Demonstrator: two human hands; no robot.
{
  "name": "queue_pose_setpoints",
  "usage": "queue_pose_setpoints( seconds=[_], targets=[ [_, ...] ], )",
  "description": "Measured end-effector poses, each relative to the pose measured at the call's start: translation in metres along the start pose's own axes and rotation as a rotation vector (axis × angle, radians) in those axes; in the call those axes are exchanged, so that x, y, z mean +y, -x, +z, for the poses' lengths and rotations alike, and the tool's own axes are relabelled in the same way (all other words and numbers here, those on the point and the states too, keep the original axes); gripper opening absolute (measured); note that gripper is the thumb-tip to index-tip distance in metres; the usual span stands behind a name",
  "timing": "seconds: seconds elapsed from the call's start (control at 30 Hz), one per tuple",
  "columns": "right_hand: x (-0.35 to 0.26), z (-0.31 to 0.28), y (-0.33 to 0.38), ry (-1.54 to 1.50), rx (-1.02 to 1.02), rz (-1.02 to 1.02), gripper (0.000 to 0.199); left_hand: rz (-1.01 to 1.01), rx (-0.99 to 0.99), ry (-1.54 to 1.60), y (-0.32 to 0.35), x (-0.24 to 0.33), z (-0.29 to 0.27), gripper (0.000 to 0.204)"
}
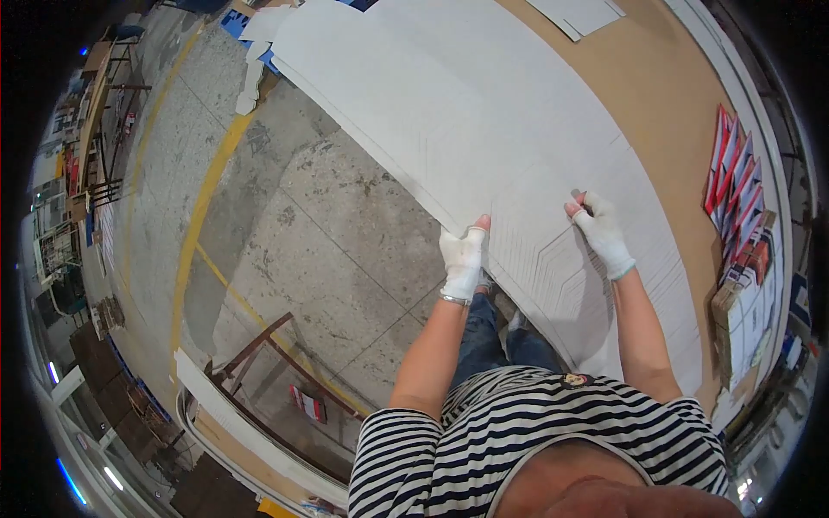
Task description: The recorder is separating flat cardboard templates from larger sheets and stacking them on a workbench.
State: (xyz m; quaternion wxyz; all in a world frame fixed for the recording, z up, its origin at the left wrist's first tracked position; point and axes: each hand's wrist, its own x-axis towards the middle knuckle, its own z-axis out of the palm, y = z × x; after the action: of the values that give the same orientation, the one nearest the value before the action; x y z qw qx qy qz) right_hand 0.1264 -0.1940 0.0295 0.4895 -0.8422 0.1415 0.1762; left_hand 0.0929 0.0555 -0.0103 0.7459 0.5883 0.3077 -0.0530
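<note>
A large white sheet (449, 112), stiff like paperboard, spreads before me, with fine angled lines across its near part. My left hand (464, 256), in a white glove with bare fingertips, closes on the sheet's left edge. Its thumb lies on top while the other fingers are hidden. Farther right, my right hand (602, 226), gloved the same way, is over the lined part of the sheet. Thumb and fingers are drawn together there; whatever is between them is too small to name.
Brown board (639, 95) lies beneath the sheet's right side. Red-and-white packets (734, 177) stand at the table's right rim. Smaller white sheets (579, 15) lie at the far end. On the left, a metal frame (281, 345) stands on the concrete floor (345, 216), near a yellow line (203, 190).
</note>
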Motion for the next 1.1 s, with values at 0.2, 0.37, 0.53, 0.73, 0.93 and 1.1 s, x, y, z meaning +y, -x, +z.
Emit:
queue_pose_setpoints(
  seconds=[0.2,0.37,0.53,0.73,0.93,1.1],
  targets=[
    [0.01,0.004,-0.002,0.028,0.031,-0.015,0.023,0.018,-0.023,0.029,0.003,-0.001,0.001,0.062],
    [0.0,-0.01,0.005,0.003,-0.004,0.012,0.023,0.017,-0.051,-0.062,0.01,-0.001,-0.001,0.061],
    [0.001,-0.018,0.014,-0.129,-0.016,0.073,0.021,0.016,-0.01,0.007,0.011,-0.003,0.004,0.059],
    [0.013,-0.006,0.008,-0.108,0.004,0.054,0.021,0.011,-0.002,0.0,0.008,-0.007,0.003,0.059],
    [0.013,-0.015,0.01,-0.091,-0.034,0.076,0.022,0.031,-0.041,-0.111,0.018,-0.015,0.0,0.06],
    [0.017,-0.022,0.011,0.013,-0.066,0.083,0.02,-0.027,-0.034,0.01,0.02,-0.017,0.004,0.058]
  ],
)
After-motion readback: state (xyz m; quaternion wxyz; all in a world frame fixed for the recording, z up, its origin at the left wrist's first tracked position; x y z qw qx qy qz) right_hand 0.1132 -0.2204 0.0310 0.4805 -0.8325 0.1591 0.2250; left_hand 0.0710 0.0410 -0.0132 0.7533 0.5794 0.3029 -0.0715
